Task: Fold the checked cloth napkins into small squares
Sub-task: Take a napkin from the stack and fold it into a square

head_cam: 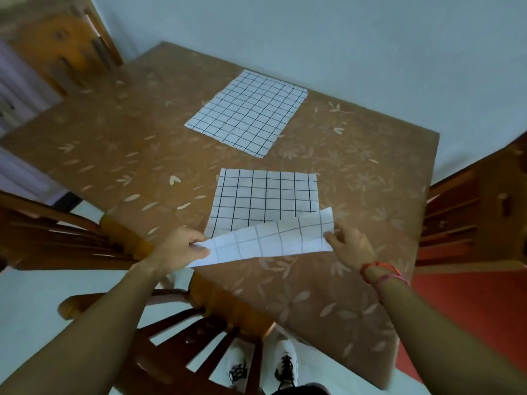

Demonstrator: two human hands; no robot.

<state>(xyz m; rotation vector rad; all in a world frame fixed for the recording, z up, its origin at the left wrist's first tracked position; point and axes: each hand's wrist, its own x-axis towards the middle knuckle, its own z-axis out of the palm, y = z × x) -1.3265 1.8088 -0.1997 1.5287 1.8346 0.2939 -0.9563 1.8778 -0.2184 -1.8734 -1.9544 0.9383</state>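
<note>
Napkins: two checked cloths on the table (370, 172).
Near napkin (265, 198): its near edge is lifted.
Far napkin (248, 112): lies flat, apart from the near one.
Left hand (178, 248): pinches the lifted left corner.
Right hand (349, 245): pinches the lifted right corner.
Chairs: three around the table.

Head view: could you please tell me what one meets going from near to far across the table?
White shoes → chair back → near napkin, its near edge lifted by the left hand and right hand → far napkin lying flat → wall.
</note>
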